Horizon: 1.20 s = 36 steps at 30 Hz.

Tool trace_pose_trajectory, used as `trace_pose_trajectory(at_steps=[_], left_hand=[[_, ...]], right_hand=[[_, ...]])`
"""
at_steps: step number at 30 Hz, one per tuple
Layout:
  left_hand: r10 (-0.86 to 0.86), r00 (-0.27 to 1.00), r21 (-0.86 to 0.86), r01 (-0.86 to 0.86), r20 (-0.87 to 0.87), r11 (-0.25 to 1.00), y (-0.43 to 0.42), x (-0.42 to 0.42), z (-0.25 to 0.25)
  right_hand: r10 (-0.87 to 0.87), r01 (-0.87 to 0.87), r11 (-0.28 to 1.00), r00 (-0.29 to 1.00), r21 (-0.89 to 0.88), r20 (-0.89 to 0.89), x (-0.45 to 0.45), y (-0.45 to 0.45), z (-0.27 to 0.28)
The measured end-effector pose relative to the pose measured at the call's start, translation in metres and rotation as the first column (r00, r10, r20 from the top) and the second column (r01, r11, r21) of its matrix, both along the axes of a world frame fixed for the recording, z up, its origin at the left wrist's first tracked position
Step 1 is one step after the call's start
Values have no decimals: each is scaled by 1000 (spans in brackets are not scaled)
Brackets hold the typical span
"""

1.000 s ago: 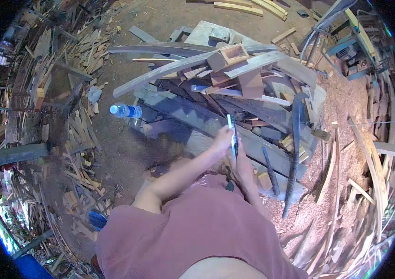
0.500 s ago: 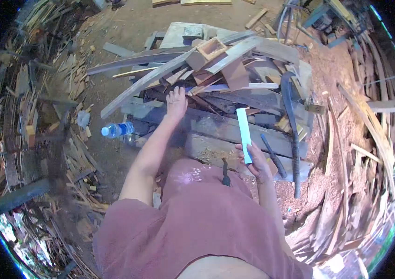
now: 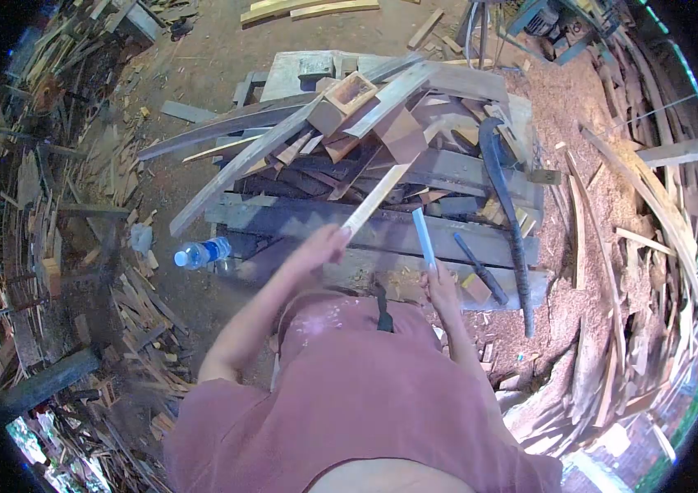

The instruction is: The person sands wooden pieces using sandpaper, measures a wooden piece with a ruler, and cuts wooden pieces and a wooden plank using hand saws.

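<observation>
Head view | wooden strip (image 3: 377, 200): over the plank bench (image 3: 300, 219), left hand (image 3: 326, 246) clasping its near end; likely light, stiff, best gripped there | right hand (image 3: 439, 283) clasping pale slat (image 3: 424, 237) | scrap heap (image 3: 399, 135) crowds strip's far end | curved dark tool (image 3: 516, 234) near right edge | bottle (image 3: 201, 252) beside left edge

Head cam faces fwd/dn, shirt (image 3: 353, 390) v. close, wood pile (image 3: 402, 135) beyond.

The wood pile (image 3: 402, 135) lies before you, a bottle (image 3: 201, 253) at its near left, shavings (image 3: 553, 246) at its right, and loose planks (image 3: 334, 9) far behind it.
</observation>
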<state>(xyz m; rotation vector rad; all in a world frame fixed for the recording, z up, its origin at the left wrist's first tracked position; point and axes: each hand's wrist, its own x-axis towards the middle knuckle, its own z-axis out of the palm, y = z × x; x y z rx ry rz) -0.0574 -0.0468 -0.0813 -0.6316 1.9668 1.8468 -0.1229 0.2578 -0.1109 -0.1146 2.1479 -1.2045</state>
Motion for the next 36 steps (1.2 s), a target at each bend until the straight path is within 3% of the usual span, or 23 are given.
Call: trace_pose_trajectory(at_steps=[1,2,3,4,6,9,10,11,12,13,16,24,26,29,30,36], left_hand=[[60,998,95,-61,19,994,11,6,12],[63,998,95,-64,19,993,21,12,21],[187,980,242,-196,60,950,30,16,29],[302,946,376,-324,118,868,38,20,37],[325,934,346,-357,149,868,48,24,57],[365,906,290,-415,214,862,58,33,81],[337,905,392,-417,258,820,58,41,82],[303,904,489,-419,300,765,60,45,85],[362,843,487,-528,397,695,66,41,116],[362,841,491,-532,403,690,69,44,125],[425,789,456,-608,444,650,78,66,114],[402,767,469,-630,501,619,81,66,123],[414,767,306,-595,490,743,84,64,124],[396,791,435,-595,467,675,82,66,123],[394,791,437,-594,467,675,82,67,123],[419,760,409,-631,496,659,86,66,124]], right_hand=[[2,-2,1000,1000,-1,-1,1,-3,2],[-4,15,997,990,78,-142,3,-6,9],[3,41,987,960,152,-281,5,-10,16],[9,35,988,960,153,-280,5,-14,23],[112,-19,983,848,183,-517,4,-26,47],[278,-178,955,818,239,-503,10,-52,111],[279,-176,954,820,243,-501,13,-56,121],[390,-328,921,761,210,-519,17,-59,128],[491,-476,861,684,180,-539,19,-61,131],[497,-479,858,685,185,-532,22,-60,131],[574,-663,744,571,83,-586,34,-53,117],[583,-639,765,635,80,-506,30,-49,116],[571,-651,756,605,67,-555,28,-47,117],[542,-610,791,666,44,-513,21,-46,114],[563,-606,789,647,102,-513,22,-47,118],[506,-562,825,689,58,-519,15,-42,103]])
